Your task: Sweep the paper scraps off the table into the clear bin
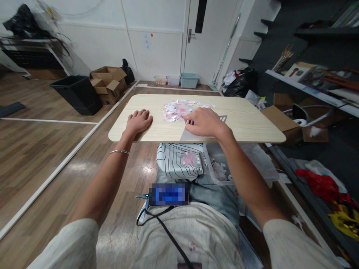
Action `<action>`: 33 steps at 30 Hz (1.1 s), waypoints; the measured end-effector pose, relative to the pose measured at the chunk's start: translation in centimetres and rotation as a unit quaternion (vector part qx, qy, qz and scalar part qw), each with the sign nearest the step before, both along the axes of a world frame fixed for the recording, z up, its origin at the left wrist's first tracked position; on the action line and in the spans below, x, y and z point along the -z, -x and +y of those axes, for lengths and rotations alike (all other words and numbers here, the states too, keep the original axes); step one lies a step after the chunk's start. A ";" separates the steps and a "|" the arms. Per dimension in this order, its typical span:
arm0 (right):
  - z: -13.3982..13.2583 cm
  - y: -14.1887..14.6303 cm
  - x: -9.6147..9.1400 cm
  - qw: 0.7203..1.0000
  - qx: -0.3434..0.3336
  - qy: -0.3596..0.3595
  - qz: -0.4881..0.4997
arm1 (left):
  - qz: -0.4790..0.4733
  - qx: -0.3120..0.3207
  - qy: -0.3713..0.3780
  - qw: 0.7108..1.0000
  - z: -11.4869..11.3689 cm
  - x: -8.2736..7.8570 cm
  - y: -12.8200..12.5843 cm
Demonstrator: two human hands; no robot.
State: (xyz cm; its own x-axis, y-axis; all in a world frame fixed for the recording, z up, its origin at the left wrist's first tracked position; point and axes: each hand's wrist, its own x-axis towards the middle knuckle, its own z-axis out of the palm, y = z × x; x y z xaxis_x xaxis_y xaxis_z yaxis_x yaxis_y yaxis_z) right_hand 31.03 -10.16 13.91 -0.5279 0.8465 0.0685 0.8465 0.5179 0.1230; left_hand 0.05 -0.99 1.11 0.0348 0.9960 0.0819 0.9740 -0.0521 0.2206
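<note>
My left hand (139, 121) lies palm down on the left part of a pale wooden tabletop (249, 121), fingers stretched out, holding nothing. Further right, my right hand (206, 122) is closed on a flat pale-grey plate with slots (187, 133). The plate rests on the tabletop near its front edge, and my hand hides much of it. Just beyond my right hand spreads a heap of small white and pink paper-like pieces (176, 110). Some of them trail off to the right behind my knuckles.
Below the table's front edge, a clear plastic bin (252, 160) holds similar pieces. A white bag with black lines (174, 160) sits by my lap with pink bits on it. Cardboard boxes (108, 80) and a black bin (77, 95) stand left; shelves (314, 87) line the right.
</note>
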 end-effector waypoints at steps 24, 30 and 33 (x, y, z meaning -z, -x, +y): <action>0.8 0.4 -0.3 1.000 0.008 0.011 0.006 | -0.009 0.008 -0.012 1.000 0.1 0.2 0.1; 0.8 0.3 -0.2 1.000 0.003 0.009 0.008 | -0.009 0.008 -0.005 1.000 0.2 0.2 0.2; 0.8 0.3 -0.2 1.000 0.002 0.007 0.008 | -0.005 0.006 -0.003 1.000 0.2 0.2 0.2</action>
State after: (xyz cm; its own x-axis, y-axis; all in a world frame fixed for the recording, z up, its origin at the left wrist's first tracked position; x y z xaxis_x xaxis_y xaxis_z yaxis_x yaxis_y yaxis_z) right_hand 30.70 -9.33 14.12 -0.5239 0.8492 0.0660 0.8501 0.5165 0.1023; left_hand -0.11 -0.79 0.95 0.0465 0.9949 0.0892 0.9710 -0.0660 0.2298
